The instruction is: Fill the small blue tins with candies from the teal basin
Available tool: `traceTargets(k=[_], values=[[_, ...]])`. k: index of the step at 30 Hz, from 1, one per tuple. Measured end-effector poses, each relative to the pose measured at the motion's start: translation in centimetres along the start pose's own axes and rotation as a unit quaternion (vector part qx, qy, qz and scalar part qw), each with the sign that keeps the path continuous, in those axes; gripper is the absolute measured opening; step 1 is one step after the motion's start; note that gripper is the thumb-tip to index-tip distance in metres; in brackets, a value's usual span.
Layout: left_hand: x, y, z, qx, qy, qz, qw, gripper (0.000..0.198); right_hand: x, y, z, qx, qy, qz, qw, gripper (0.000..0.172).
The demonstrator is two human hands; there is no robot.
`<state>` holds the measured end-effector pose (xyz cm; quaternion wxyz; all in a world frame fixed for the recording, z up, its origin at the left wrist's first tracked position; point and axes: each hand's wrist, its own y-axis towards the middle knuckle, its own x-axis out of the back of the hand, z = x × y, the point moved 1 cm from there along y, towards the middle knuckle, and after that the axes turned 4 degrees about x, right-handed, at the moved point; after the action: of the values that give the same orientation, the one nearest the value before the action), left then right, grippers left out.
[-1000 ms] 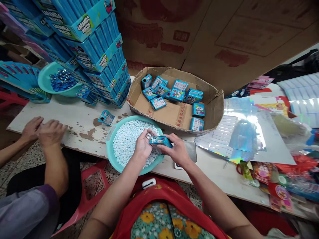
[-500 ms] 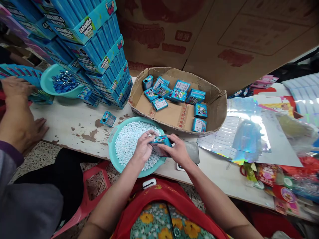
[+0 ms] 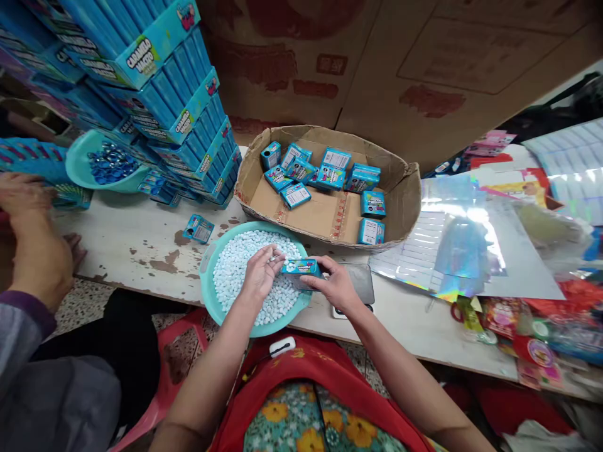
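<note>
Head view: the right hand (image 3: 336, 285) pinches a blue box (image 3: 300, 267) over a tub (image 3: 206, 290) of white bits (image 3: 230, 267); left hand (image 3: 260, 273) near, can't tell if it's pinching

Reads "CARAMELO MACIZO" on the stacked display boxes (image 3: 164, 113). Repeats the same words on the small held box (image 3: 304, 267).

Tall stacks of blue display boxes (image 3: 164, 88) stand on the left of the worktop (image 3: 113, 235) (its paint is flaking), beside a mint bowl (image 3: 76, 166) of shiny blue pieces (image 3: 113, 164). A large brown carton (image 3: 367, 69) rises behind. Iridescent sheets (image 3: 464, 251) lie right, near colourful packets (image 3: 504, 317).
</note>
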<state>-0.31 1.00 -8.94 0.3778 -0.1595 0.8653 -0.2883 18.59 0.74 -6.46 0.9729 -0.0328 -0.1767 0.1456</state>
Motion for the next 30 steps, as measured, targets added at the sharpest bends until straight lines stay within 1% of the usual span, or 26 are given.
traceTargets(k=[2, 4, 6, 7, 9, 10, 11, 12, 14, 15, 16, 17, 19, 21, 22, 24, 26, 27, 28, 29, 30], values=[[-0.1, -0.2, -0.2, 0.012, 0.022, 0.013, 1.0, 0.025, 0.1, -0.2, -0.6, 0.0, 0.023, -0.004, 1.0, 0.039], [-0.5, -0.3, 0.0, 0.019, 0.074, 0.04, 0.996, 0.026, 0.2, -0.2, -0.9, 0.002, 0.031, -0.014, 0.999, 0.039], [-1.0, -0.1, 0.5, 0.007, 0.117, 0.045, 0.992, 0.028, 0.3, -0.3, -0.9, 0.005, 0.035, -0.02, 0.999, 0.039], [-1.1, 0.1, 0.8, -0.009, 0.128, 0.033, 0.991, 0.028, 0.4, -0.3, -1.0, 0.006, 0.042, -0.023, 0.999, 0.038], [-1.1, 0.6, 1.1, -0.053, 0.155, -0.011, 0.986, 0.028, 0.9, -0.9, -1.2, 0.009, 0.079, -0.024, 0.997, 0.039], [-0.9, 0.8, 1.2, -0.082, 0.194, -0.034, 0.977, 0.027, 1.4, -1.4, -1.4, 0.009, 0.108, -0.027, 0.994, 0.04], [-0.7, 1.0, 1.1, -0.115, 0.256, -0.053, 0.958, 0.026, 2.1, -2.1, -1.9, 0.006, 0.14, -0.035, 0.99, 0.042], [-0.4, 1.1, 1.0, -0.152, 0.331, -0.067, 0.929, 0.026, 2.8, -3.0, -2.5, -0.001, 0.169, -0.047, 0.984, 0.043], [0.3, 1.2, 0.8, -0.22, 0.47, -0.085, 0.851, 0.026, 4.6, -4.9, -4.4, -0.028, 0.207, -0.093, 0.973, 0.046], [0.7, 1.3, 0.8, -0.243, 0.515, -0.091, 0.817, 0.027, 5.5, -5.9, -5.6, -0.046, 0.213, -0.123, 0.968, 0.047], [1.0, 1.4, 0.8, -0.259, 0.543, -0.098, 0.793, 0.028, 6.4, -6.8, -6.8, -0.065, 0.21, -0.151, 0.964, 0.047], [1.3, 1.5, 0.8, -0.267, 0.558, -0.106, 0.779, 0.028, 7.2, -7.5, -8.1, -0.082, 0.202, -0.174, 0.96, 0.047], [1.7, 1.6, 1.2, -0.268, 0.57, -0.118, 0.768, 0.029, 8.4, -8.6, -10.5, -0.104, 0.184, -0.203, 0.956, 0.046], [1.5, 1.4, 1.6, -0.273, 0.578, -0.121, 0.759, 0.029, 9.1, -8.9, -12.3, -0.108, 0.173, -0.212, 0.956, 0.046], [1.2, 1.1, 1.7, -0.284, 0.585, -0.12, 0.75, 0.028, 9.3, -8.9, -13.0, -0.107, 0.171, -0.215, 0.956, 0.045], [-0.1, 0.6, 1.7, -0.331, 0.603, -0.113, 0.717, 0.027, 9.4, -8.8, -13.7, -0.106, 0.166, -0.21, 0.958, 0.045], [-2.3, 0.5, 1.0, -0.398, 0.623, -0.099, 0.666, 0.027, 9.5, -8.9, -13.7, -0.102, 0.148, -0.202, 0.963, 0.05], [-3.8, 0.9, 0.4, -0.43, 0.637, -0.087, 0.634, 0.027, 9.7, -9.1, -13.6, -0.099, 0.137, -0.202, 0.965, 0.056], [-5.4, 1.8, -0.4, -0.45, 0.658, -0.068, 0.6, 0.027, 10.0, -9.4, -13.4, -0.095, 0.126, -0.207, 0.966, 0.062], [-7.1, 3.2, -1.2, -0.456, 0.687, -0.043, 0.564, 0.028, 10.4, -9.9, -13.2, -0.092, 0.118, -0.22, 0.964, 0.066], [-8.8, 5.2, -2.1, -0.44, 0.727, -0.014, 0.527, 0.03, 10.9, -10.5, -13.0, -0.092, 0.114, -0.24, 0.96, 0.066]])
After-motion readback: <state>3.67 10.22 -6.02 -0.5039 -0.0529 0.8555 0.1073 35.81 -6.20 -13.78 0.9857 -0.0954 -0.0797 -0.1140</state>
